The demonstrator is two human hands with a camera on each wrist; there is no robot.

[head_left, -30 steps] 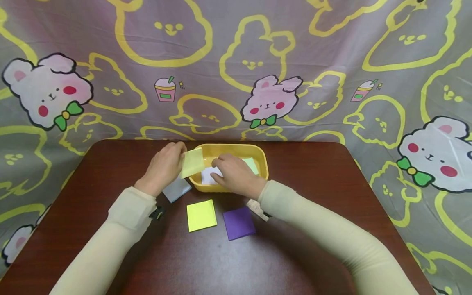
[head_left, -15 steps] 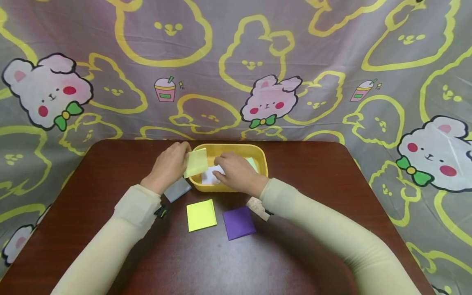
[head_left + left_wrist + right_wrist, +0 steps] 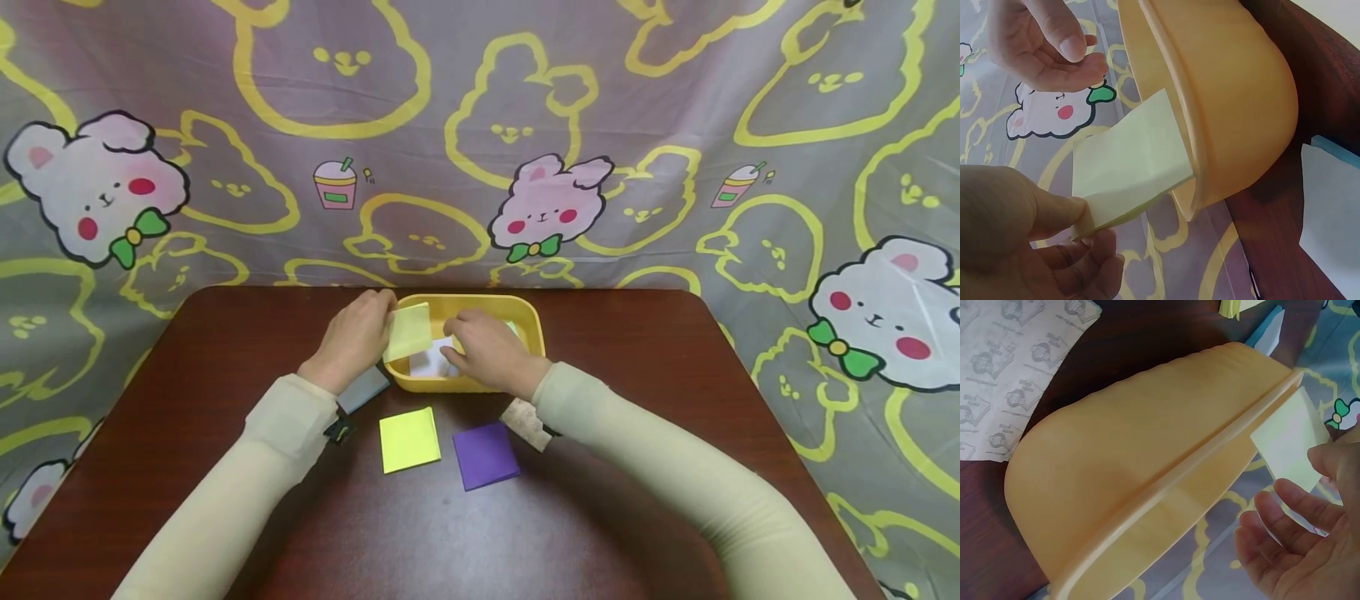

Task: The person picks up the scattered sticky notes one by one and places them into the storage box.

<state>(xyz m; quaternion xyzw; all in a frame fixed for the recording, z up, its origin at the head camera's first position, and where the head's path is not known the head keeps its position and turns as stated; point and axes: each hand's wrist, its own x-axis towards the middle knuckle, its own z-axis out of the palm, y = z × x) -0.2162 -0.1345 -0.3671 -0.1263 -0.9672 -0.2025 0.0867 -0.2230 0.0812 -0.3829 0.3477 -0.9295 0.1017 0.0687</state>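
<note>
My left hand [image 3: 356, 340] pinches a pale yellow sticky note pad [image 3: 410, 331] between thumb and fingers. The pad hangs over the left end of a yellow plastic bin [image 3: 429, 385], seen close in the left wrist view with the hand's thumb [image 3: 1063, 209] on the pad's near corner. Above the bin's middle is my right hand [image 3: 491, 348], its fingers loosely bent and holding nothing. A white pad [image 3: 427, 360] lies inside the bin, and a bit of light green paper [image 3: 513, 327] shows behind the right hand, which hides part of the bin's inside.
On the brown table [image 3: 615, 350], a bright yellow pad [image 3: 409, 439] and a purple pad [image 3: 486, 456] lie before the bin. A grey-blue pad [image 3: 365, 389] is by its left corner. Printed paper [image 3: 527, 425] sits under the right wrist. A patterned curtain [image 3: 420, 150] hangs behind.
My left hand has carried the pale yellow pad rightward, further over the bin. The right hand has shifted slightly to the right. The pads on the table stay put.
</note>
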